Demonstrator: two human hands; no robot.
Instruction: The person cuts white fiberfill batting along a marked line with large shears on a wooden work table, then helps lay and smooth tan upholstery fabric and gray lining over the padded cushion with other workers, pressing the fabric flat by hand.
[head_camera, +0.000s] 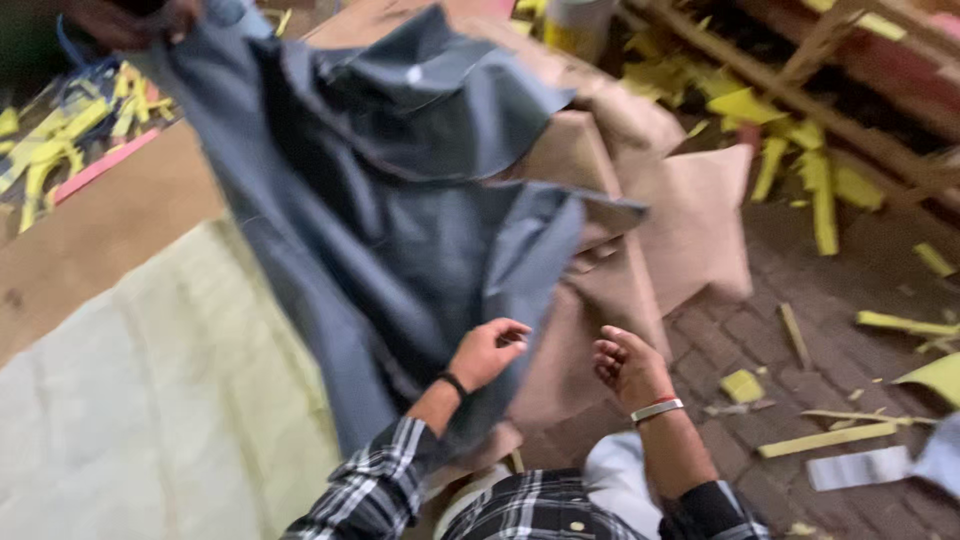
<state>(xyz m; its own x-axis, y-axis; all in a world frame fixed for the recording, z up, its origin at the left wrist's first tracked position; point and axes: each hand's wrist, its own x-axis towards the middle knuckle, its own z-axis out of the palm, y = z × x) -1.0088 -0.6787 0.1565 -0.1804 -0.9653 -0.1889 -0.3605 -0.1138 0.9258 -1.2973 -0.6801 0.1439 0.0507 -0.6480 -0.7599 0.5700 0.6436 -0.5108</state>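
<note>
A limp, smooth grey fabric sheet (400, 200) is hanging in folds over the pale padded worktop (130, 400) and tan burlap pieces (690, 220). The left hand (488, 352) is curling loosely against its lower edge, while the right hand (628, 368) is hovering just beside it, fingers half-bent and holding nothing.

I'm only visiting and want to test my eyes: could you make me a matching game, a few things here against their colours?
Things:
1. cloth
2. scraps
3. sheet
4. bracelet

Colours:
A. pale cream
B. silver
C. grey-blue
D. yellow

Pairs: 1-C, 2-D, 3-A, 4-B. The bracelet sits on the right hand; the left hand is at the cloth's edge.
</note>
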